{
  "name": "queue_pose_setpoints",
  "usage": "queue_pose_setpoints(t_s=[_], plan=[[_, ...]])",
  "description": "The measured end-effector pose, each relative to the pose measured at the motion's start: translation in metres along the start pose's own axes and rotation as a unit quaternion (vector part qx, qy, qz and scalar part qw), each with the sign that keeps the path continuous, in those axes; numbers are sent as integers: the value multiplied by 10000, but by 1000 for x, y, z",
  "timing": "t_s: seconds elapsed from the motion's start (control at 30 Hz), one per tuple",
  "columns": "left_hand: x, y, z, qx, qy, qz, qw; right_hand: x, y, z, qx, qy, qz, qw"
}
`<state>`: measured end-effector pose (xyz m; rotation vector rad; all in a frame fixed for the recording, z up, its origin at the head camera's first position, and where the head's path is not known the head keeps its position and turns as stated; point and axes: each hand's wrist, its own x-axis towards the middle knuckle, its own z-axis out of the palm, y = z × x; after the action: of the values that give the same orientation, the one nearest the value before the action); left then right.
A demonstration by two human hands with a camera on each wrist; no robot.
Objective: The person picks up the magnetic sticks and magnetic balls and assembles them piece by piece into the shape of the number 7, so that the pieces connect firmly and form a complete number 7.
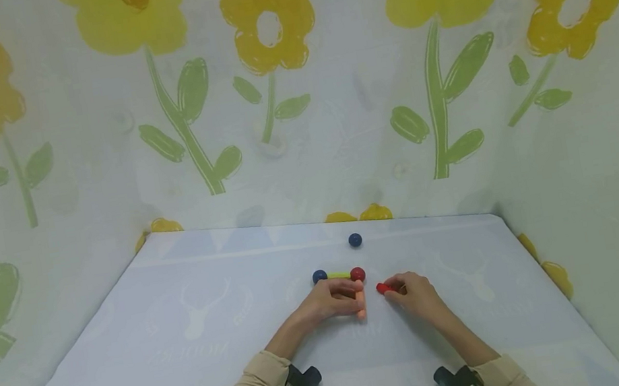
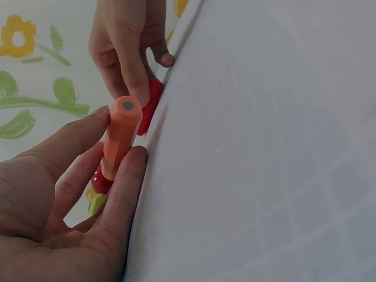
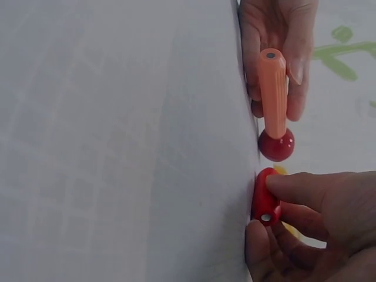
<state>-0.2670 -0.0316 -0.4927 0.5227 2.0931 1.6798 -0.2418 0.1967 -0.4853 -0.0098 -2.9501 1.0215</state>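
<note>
My left hand (image 1: pixel 325 300) pinches an orange magnetic rod (image 2: pixel 120 141) between thumb and fingers; a small grey magnet shows in its near end. The rod's far end meets a red ball (image 3: pixel 277 144). From that ball a yellow-green rod (image 1: pixel 338 275) runs left to a dark blue ball (image 1: pixel 319 276), partly behind the left hand. Just to the right, my right hand (image 1: pixel 418 297) pinches a short red magnetic rod (image 3: pixel 266 197) by thumb and fingers. In the right wrist view this red rod is close to the red ball, with a small gap between them.
A second dark blue ball (image 1: pixel 355 240) lies alone farther back on the table. The pale patterned tabletop (image 1: pixel 204 369) ends at a flower-print curtain (image 1: pixel 339 148) behind and at both sides. Dark camera mounts (image 1: pixel 304 378) sit on both wrists.
</note>
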Motion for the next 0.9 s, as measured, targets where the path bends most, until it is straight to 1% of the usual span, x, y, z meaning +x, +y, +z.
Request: queue_pose_setpoints(t_s=[0.37, 0.57, 0.67, 0.9], plan=[[1, -2, 0, -58, -4, -43, 10000, -3, 3, 0, 88, -115, 45, 9999], [2, -3, 0, -33, 33, -103, 9999, -6, 0, -3, 192, -169, -9, 9997], [3, -4, 0, 8, 39, -79, 10000, -7, -1, -5, 237, -198, -19, 9995], [5, -5, 0, 81, 45, -29, 10000, -8, -2, -6, 470, -331, 158, 9982]])
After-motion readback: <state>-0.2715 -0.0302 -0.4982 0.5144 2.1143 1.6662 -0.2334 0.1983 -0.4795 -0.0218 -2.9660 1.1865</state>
